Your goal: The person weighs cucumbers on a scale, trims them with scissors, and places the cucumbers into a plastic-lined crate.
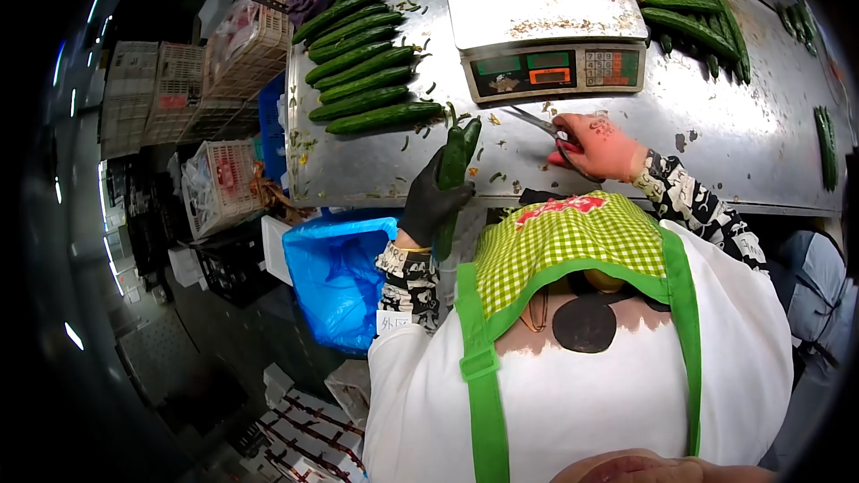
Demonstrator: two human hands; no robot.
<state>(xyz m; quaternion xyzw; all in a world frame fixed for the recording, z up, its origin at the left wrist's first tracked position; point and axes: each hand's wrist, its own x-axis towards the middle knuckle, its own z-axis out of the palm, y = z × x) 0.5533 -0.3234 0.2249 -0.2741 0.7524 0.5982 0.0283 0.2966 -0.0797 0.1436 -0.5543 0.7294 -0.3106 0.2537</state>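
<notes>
My left hand [431, 204], in a black glove, is closed round two cucumbers [455, 157] held upright at the table's front edge. Their stem ends point toward the back of the table. In a pink glove, my right hand [598, 147] grips a pair of scissors [542, 123], whose blades point left, apart from the cucumbers. A row of several cucumbers [367, 92] lies on the metal table just beyond my left hand. Small cut stems and yellow bits are scattered around them.
A weighing scale [546, 27] stands at the back middle of the metal table [716, 152]. More cucumbers [684, 7] lie right of it. Below the left edge is a bin lined with blue plastic [335, 277]. Crates [224, 183] stand at left.
</notes>
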